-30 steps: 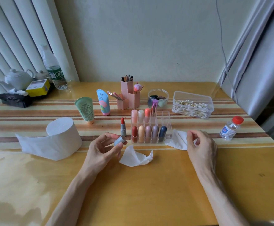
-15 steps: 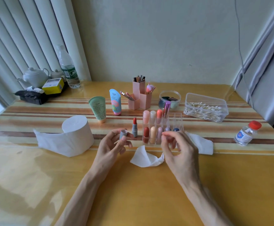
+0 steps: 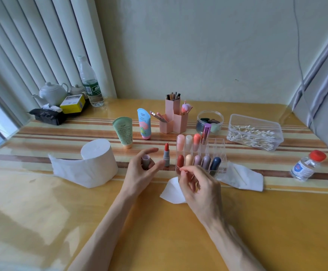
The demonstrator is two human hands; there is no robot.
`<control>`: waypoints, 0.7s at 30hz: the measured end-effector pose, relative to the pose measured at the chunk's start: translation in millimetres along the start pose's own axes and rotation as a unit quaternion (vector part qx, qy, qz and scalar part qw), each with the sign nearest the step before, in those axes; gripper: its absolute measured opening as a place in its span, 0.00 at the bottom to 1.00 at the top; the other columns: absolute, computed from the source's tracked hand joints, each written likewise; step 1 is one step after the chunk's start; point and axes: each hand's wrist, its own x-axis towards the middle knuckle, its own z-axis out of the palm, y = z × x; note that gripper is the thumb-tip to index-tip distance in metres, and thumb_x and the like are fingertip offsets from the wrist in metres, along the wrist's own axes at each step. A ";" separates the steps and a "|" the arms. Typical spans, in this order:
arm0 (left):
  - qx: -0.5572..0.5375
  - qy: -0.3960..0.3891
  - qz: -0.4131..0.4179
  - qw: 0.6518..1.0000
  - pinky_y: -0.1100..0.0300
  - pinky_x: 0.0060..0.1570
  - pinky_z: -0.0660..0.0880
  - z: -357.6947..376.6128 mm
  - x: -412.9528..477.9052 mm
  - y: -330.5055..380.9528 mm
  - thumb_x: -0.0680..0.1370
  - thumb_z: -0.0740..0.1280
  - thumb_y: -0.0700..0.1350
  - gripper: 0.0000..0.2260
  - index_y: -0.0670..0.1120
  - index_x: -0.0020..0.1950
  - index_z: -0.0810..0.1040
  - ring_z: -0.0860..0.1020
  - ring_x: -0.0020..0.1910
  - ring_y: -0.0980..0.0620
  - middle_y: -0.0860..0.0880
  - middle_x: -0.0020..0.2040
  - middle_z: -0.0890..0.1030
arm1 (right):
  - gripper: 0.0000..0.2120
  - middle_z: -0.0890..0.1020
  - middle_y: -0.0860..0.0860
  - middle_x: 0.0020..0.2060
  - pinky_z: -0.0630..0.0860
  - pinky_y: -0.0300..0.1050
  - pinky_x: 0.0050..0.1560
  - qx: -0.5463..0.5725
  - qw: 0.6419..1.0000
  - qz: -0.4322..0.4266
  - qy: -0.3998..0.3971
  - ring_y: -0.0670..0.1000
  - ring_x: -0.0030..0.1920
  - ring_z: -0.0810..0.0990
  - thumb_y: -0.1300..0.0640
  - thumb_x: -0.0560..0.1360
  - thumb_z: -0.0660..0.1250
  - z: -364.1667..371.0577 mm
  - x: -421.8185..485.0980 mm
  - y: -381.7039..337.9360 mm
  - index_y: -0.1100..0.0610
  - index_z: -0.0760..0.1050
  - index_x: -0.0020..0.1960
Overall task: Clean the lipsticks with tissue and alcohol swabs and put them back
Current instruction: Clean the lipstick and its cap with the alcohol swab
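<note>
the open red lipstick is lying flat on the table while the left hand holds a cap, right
Not flat: in the head view the open red lipstick stands upright on the table. The left hand does hold a cap.

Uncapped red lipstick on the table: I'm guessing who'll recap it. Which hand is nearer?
Left. The left hand, holding the cap, has fingers just left of the lipstick; the right hand, pinching a swab, sits farther off, before the organizer on its right.
</note>
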 end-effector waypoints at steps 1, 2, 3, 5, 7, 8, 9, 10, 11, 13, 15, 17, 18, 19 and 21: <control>0.002 -0.010 -0.001 1.000 0.64 0.34 0.66 1.2 3.8 0.5 0.78 0.76 0.49 0.19 0.47 0.67 0.80 0.66 0.31 0.54 0.49 0.30 0.68 | 0.02 0.86 0.45 0.44 0.82 0.44 0.36 0.004 1.000 0.004 0.005 0.44 0.39 0.83 0.59 0.80 0.71 -0.2 0.0 0.7 0.56 0.83 0.52; 0.003 -0.018 0.000 1.000 0.62 0.35 0.68 2.5 7.4 1.1 0.77 0.76 0.49 0.19 0.47 0.67 0.80 0.66 0.31 0.53 0.49 0.30 0.67 | 0.02 0.85 0.45 0.44 0.82 0.44 0.36 0.006 1.000 0.006 0.008 0.44 0.39 0.83 0.59 0.80 0.71 0.0 0.0 1.1 0.56 0.83 0.52; 0.002 -0.028 0.002 1.000 0.58 0.36 0.70 4.2 10.8 2.4 0.77 0.77 0.49 0.19 0.47 0.66 0.81 0.67 0.31 0.52 0.50 0.30 0.67 | 0.02 0.85 0.45 0.43 0.81 0.44 0.35 0.007 1.000 0.005 0.009 0.44 0.38 0.82 0.59 0.80 0.71 0.4 0.2 1.2 0.56 0.83 0.51; 0.006 -0.039 0.007 0.999 0.54 0.37 0.71 7.4 16.1 5.7 0.77 0.77 0.48 0.17 0.47 0.65 0.82 0.68 0.31 0.51 0.51 0.28 0.68 | 0.02 0.85 0.45 0.43 0.81 0.43 0.35 0.009 1.000 0.002 0.010 0.43 0.38 0.82 0.59 0.80 0.71 1.2 0.2 0.8 0.56 0.83 0.51; 0.015 -0.037 0.007 0.999 0.56 0.36 0.72 9.6 19.8 7.0 0.77 0.77 0.48 0.16 0.46 0.63 0.83 0.71 0.30 0.52 0.51 0.27 0.72 | 0.02 0.85 0.45 0.43 0.81 0.43 0.34 0.014 1.000 0.001 0.014 0.43 0.38 0.82 0.59 0.80 0.71 1.2 0.1 0.9 0.56 0.83 0.51; 0.019 -0.035 0.006 0.999 0.57 0.35 0.72 10.1 20.8 6.6 0.77 0.77 0.48 0.16 0.45 0.62 0.84 0.72 0.30 0.53 0.52 0.27 0.73 | 0.02 0.85 0.45 0.43 0.81 0.43 0.33 0.015 1.000 0.001 0.016 0.44 0.38 0.82 0.59 0.80 0.71 1.0 0.0 0.9 0.56 0.82 0.51; 0.022 -0.033 0.005 0.999 0.59 0.34 0.72 10.5 21.3 6.7 0.77 0.77 0.48 0.15 0.45 0.61 0.84 0.73 0.30 0.55 0.54 0.27 0.74 | 0.03 0.84 0.45 0.43 0.80 0.43 0.33 0.016 1.000 0.000 0.017 0.44 0.37 0.82 0.59 0.80 0.70 1.1 0.1 0.6 0.56 0.82 0.51; 0.020 -0.031 0.003 0.999 0.61 0.34 0.72 11.1 21.1 7.5 0.77 0.76 0.48 0.14 0.44 0.60 0.85 0.73 0.30 0.56 0.55 0.27 0.73 | 0.03 0.84 0.45 0.43 0.80 0.43 0.32 0.015 1.000 -0.002 0.017 0.45 0.36 0.82 0.58 0.80 0.70 1.0 0.3 0.3 0.56 0.82 0.51; 0.012 -0.027 -0.001 1.000 0.64 0.34 0.73 12.2 20.6 8.9 0.77 0.76 0.48 0.12 0.44 0.58 0.85 0.73 0.30 0.56 0.55 0.27 0.73 | 0.03 0.84 0.45 0.43 0.80 0.43 0.32 0.014 1.000 -0.003 0.016 0.45 0.36 0.81 0.58 0.80 0.70 1.1 0.4 -0.2 0.56 0.82 0.51; -0.018 -0.009 -0.010 1.000 0.67 0.35 0.75 13.2 18.0 12.7 0.78 0.75 0.46 0.10 0.42 0.55 0.86 0.73 0.30 0.57 0.55 0.27 0.73 | 0.03 0.84 0.45 0.42 0.80 0.42 0.32 0.016 1.000 -0.001 0.019 0.44 0.36 0.81 0.58 0.80 0.70 1.2 0.6 -0.1 0.56 0.83 0.51; -0.053 0.003 -0.007 0.999 0.68 0.36 0.75 11.3 12.0 18.4 0.79 0.74 0.45 0.08 0.40 0.51 0.86 0.71 0.29 0.61 0.57 0.27 0.76 | 0.05 0.84 0.46 0.43 0.81 0.42 0.34 0.023 0.999 0.010 0.023 0.44 0.38 0.82 0.56 0.81 0.69 1.0 1.5 0.6 0.56 0.83 0.52; -0.110 -0.009 -0.007 0.994 0.66 0.34 0.67 7.9 3.9 21.0 0.80 0.73 0.47 0.10 0.40 0.50 0.87 0.66 0.29 0.59 0.46 0.31 0.80 | 0.08 0.84 0.45 0.44 0.81 0.40 0.38 0.029 0.999 0.016 0.020 0.42 0.40 0.82 0.53 0.81 0.69 -0.2 5.3 0.4 0.56 0.83 0.54; -0.150 -0.016 -0.019 0.988 0.63 0.33 0.63 7.0 0.2 20.5 0.79 0.74 0.49 0.11 0.40 0.51 0.87 0.63 0.30 0.55 0.41 0.31 0.76 | 0.09 0.84 0.45 0.45 0.81 0.39 0.40 0.039 0.999 0.016 0.006 0.41 0.41 0.82 0.53 0.81 0.69 -1.6 8.4 -1.0 0.56 0.83 0.56; -0.194 -0.023 -0.034 0.980 0.60 0.32 0.59 7.0 -3.4 19.5 0.78 0.74 0.50 0.13 0.41 0.54 0.87 0.60 0.30 0.53 0.43 0.30 0.72 | 0.10 0.83 0.44 0.46 0.81 0.38 0.42 0.050 0.998 0.013 -0.017 0.42 0.43 0.82 0.52 0.82 0.69 -3.2 12.1 -3.0 0.57 0.82 0.59; -0.261 -0.051 -0.058 0.962 0.59 0.32 0.57 9.9 -9.8 18.5 0.76 0.76 0.54 0.18 0.41 0.58 0.85 0.57 0.31 0.52 0.49 0.30 0.67 | 0.11 0.82 0.43 0.48 0.78 0.36 0.44 0.074 0.993 0.004 -0.087 0.45 0.46 0.82 0.52 0.83 0.69 -7.0 17.9 -8.2 0.55 0.81 0.63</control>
